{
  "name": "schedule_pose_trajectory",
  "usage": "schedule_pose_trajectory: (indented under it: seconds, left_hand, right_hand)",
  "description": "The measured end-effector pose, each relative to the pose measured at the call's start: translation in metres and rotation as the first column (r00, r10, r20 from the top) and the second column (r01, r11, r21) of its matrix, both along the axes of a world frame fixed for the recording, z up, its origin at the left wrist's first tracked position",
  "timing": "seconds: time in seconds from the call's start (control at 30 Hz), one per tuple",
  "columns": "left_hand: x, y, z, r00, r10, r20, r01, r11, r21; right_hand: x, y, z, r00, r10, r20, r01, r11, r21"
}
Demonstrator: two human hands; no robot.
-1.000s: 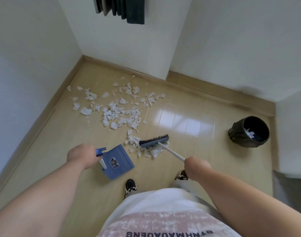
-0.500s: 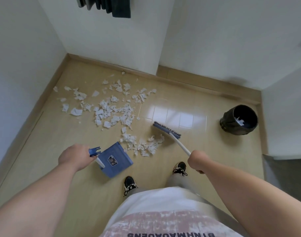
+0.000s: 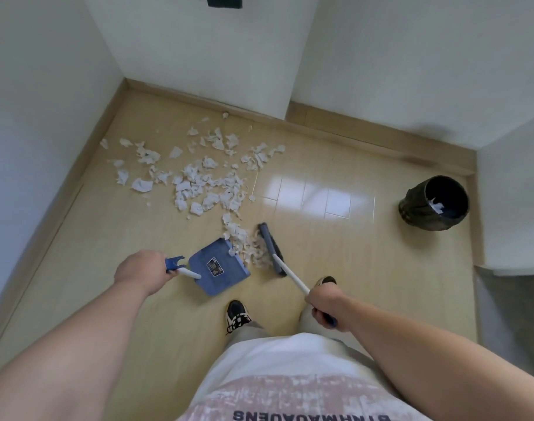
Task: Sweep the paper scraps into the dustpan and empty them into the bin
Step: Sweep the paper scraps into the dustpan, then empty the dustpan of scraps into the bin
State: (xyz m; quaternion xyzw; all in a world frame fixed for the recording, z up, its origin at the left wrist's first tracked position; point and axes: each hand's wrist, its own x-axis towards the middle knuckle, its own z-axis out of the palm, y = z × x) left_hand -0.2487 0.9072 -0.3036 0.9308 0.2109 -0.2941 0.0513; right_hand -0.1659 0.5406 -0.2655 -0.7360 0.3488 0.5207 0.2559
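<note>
Torn white paper scraps point(image 3: 205, 183) lie scattered over the tan floor toward the back corner. A small pile of scraps point(image 3: 247, 250) sits between the blue dustpan point(image 3: 218, 267) and the dark brush head point(image 3: 270, 249). My left hand point(image 3: 141, 270) grips the dustpan's white and blue handle, with the pan's mouth on the floor facing the pile. My right hand point(image 3: 326, 305) grips the brush's white handle; the brush head stands just right of the pile. A black bin point(image 3: 434, 208) with a few scraps inside stands at the right wall.
White walls close in on the left, back and right, with a wall corner point(image 3: 288, 110) jutting out at the back. My two shoes point(image 3: 236, 314) stand just behind the dustpan. A grey mat point(image 3: 514, 314) lies at the right.
The brush head swung out to the right, then came back left and turned, pushing the near scraps into a tight pile against the dustpan's mouth. The dustpan stayed roughly in place.
</note>
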Motion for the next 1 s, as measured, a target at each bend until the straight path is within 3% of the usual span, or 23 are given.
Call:
schedule_pose_trajectory:
  seconds: [0.1, 0.3, 0.6, 1.0]
  left_hand:
    - [0.003, -0.002, -0.001, 1.0, 0.019, -0.002, -0.019, 1.0, -0.01]
    - [-0.001, -0.005, 0.0, 0.999, 0.053, 0.013, -0.053, 0.998, -0.023]
    - [-0.007, -0.04, 0.016, 0.985, 0.094, 0.146, -0.078, 0.991, -0.111]
    - [0.041, -0.089, 0.057, 0.963, -0.039, 0.266, 0.05, 0.998, -0.032]
  right_hand:
    - [0.0, 0.012, 0.012, 0.997, 0.074, -0.032, -0.072, 0.996, 0.05]
    - [0.009, 0.027, 0.045, 0.992, 0.006, -0.128, 0.013, 0.989, 0.151]
    - [0.033, 0.023, 0.063, 0.996, -0.059, 0.073, 0.048, 0.988, 0.145]
    - [0.063, -0.012, 0.071, 0.899, -0.342, 0.274, 0.282, 0.93, 0.235]
